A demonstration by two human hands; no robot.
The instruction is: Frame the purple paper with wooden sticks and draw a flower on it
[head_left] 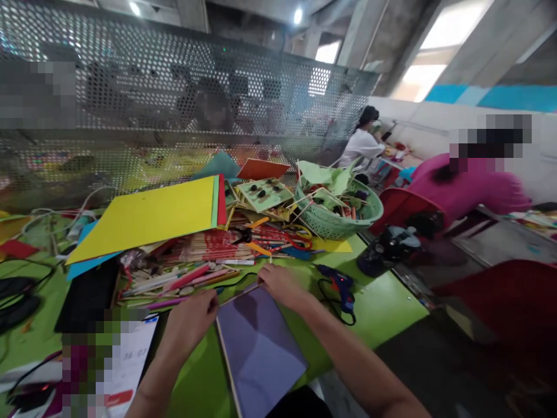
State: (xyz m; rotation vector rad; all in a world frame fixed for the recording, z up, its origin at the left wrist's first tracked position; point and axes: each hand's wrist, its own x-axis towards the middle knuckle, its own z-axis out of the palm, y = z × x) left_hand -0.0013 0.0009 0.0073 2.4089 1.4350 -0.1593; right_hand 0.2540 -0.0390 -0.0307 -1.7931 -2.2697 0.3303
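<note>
A purple sheet with a wooden edge (261, 348) lies on the green table in front of me. My left hand (191, 319) rests at its far left corner, fingers curled down onto the edge. My right hand (282, 284) is closed over the sheet's far right corner, next to a thin stick there; what the fingers pinch is hidden. Just beyond both hands lies a heap of pink and wooden sticks (183, 278).
A yellow card stack (152, 217) tops the clutter at the back. A green basket (343, 212) of paper scraps stands right of it. A blue glue gun (342, 287) lies near the table edge. Seated people work to the right. A perforated metal screen (174, 116) closes the back.
</note>
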